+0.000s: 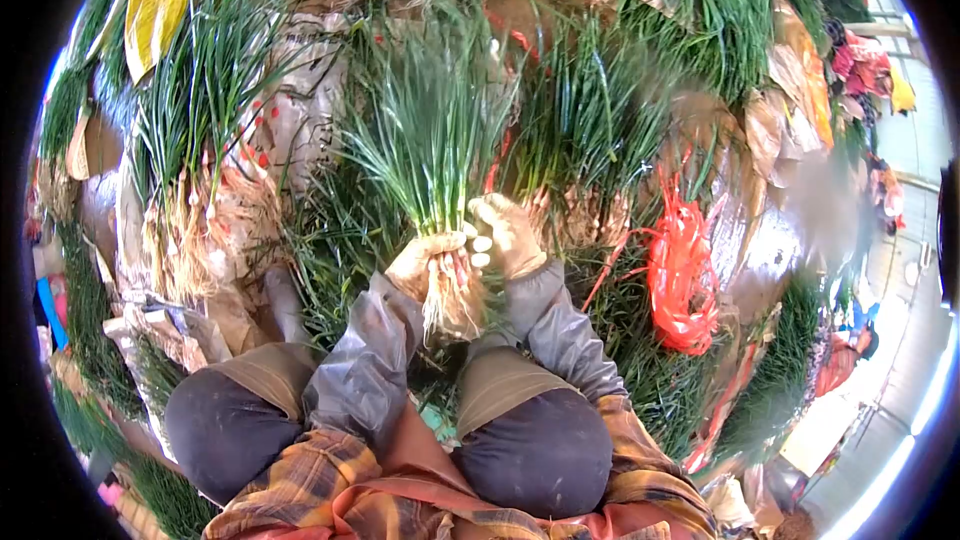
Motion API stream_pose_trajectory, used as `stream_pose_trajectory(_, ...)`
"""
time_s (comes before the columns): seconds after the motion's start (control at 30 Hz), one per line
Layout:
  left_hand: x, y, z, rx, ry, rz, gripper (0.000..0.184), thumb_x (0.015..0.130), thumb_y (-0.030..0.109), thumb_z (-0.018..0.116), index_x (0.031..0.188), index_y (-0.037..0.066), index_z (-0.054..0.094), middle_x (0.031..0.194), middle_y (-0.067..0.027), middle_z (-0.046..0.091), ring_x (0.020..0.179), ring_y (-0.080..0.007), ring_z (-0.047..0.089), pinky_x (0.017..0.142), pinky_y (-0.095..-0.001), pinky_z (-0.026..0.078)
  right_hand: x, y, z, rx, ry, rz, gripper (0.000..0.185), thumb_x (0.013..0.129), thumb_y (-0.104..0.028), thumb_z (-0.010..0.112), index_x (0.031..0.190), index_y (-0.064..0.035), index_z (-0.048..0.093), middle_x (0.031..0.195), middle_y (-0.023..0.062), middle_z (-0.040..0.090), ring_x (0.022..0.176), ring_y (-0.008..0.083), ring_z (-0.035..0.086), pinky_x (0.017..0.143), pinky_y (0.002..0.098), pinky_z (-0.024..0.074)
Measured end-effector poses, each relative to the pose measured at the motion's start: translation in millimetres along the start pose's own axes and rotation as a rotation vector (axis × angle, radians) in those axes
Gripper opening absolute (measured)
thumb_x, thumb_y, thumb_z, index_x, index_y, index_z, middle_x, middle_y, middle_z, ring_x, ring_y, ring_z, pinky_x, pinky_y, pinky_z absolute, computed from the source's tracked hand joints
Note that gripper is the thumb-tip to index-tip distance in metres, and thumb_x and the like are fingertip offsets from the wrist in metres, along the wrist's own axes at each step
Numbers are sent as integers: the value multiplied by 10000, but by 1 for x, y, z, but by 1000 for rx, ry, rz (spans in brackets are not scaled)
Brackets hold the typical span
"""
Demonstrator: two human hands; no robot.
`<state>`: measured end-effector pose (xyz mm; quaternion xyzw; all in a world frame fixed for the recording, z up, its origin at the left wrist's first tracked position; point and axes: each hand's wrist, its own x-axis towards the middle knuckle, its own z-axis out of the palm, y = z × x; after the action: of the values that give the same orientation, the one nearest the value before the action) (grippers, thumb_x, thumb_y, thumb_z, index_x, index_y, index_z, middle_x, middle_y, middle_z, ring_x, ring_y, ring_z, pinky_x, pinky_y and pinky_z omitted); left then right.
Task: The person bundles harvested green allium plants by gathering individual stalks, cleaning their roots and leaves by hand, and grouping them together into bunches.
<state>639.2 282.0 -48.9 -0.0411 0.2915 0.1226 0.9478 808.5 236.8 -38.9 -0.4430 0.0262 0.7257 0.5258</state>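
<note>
A bunch of green onions (430, 155) stands upright in front of my knees, leaves fanned upward and pale roots (452, 305) hanging down. My left hand (425, 258), in a light-coloured glove, is closed around its white stems just above the roots. From the right side, my right hand (510, 235), gloved too, curls its fingers against the same stems. The fingertips of that glove look white and point toward the bunch. What lies inside the right fingers is partly hidden.
More green onions with roots (190, 230) lie at left, and another pile (590, 110) lies behind at right. A tangle of red plastic twine (682, 275) rests right of my hands. Loose leaves (330, 230) cover the ground. A yellow sheet (168, 0) sits at upper left.
</note>
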Motion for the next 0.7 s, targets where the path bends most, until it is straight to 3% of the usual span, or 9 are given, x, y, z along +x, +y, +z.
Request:
stream_pose_trajectory(0.03,4,-2,-9,6,16,-3,233,817,83,569,1029,-12,555,930,-171,624,824,-286,627,767,-389,527,21,21,-19,71,152,-52,108,893,-174,562,883,-66,561,696,24,554,581,111,535,445,219,430)
stream_pose_trajectory(0.17,3,-3,10,44,101,95,244,848,86,538,1056,-41,538,870,-171,637,704,-255,651,522,-330,557,32,38,-30,-708,404,-355,138,926,-216,495,968,-92,538,735,28,602,545,92,520,411,199,410)
stream_pose_trajectory(0.23,-2,0,8,-13,-97,118,228,841,116,547,1022,-22,535,837,-145,623,706,-241,638,564,-327,557,24,20,-14,-88,288,-256,210,939,-212,456,1111,-113,525,708,18,592,504,59,474,405,184,394)
stream_pose_trajectory(0.27,-6,-1,12,-104,-154,119,226,840,123,547,1017,-18,531,850,-147,617,715,-237,632,595,-340,555,7,0,1,-46,28,-234,305,944,-188,437,1236,-109,481,747,10,591,513,33,450,413,166,384)
stream_pose_trajectory(0.4,-16,2,10,-260,-237,83,249,833,131,544,1036,-11,512,940,-145,598,779,-247,609,678,-383,545,-14,-13,42,-35,-293,51,269,909,-135,505,1145,-12,544,784,-11,566,584,43,516,491,179,450)
stream_pose_trajectory(0.43,-19,2,13,-329,-255,95,265,834,132,542,1052,-14,509,950,-151,601,776,-250,609,679,-386,546,-7,-11,34,-147,-331,67,293,899,-143,501,1148,12,505,896,58,585,728,124,613,562,241,531)
stream_pose_trajectory(0.57,-10,5,1,-242,-143,105,287,834,115,542,1094,-4,517,976,-167,617,812,-272,624,715,-404,545,5,11,22,-1207,136,-845,115,889,-78,496,920,-41,601,765,65,627,659,146,608,582,274,507)
stream_pose_trajectory(0.67,-18,15,18,-206,-166,167,267,830,81,549,1083,4,522,983,-179,622,804,-267,628,716,-419,550,27,31,-54,-1358,581,-425,168,902,-89,457,906,-73,625,743,69,615,566,161,584,477,249,502)
stream_pose_trajectory(0.7,-23,24,30,-178,-185,211,276,826,84,558,1088,4,522,985,-181,622,800,-266,628,709,-411,556,25,44,-72,-1636,216,-377,168,901,-108,465,931,-52,620,751,76,618,593,171,592,537,266,519)
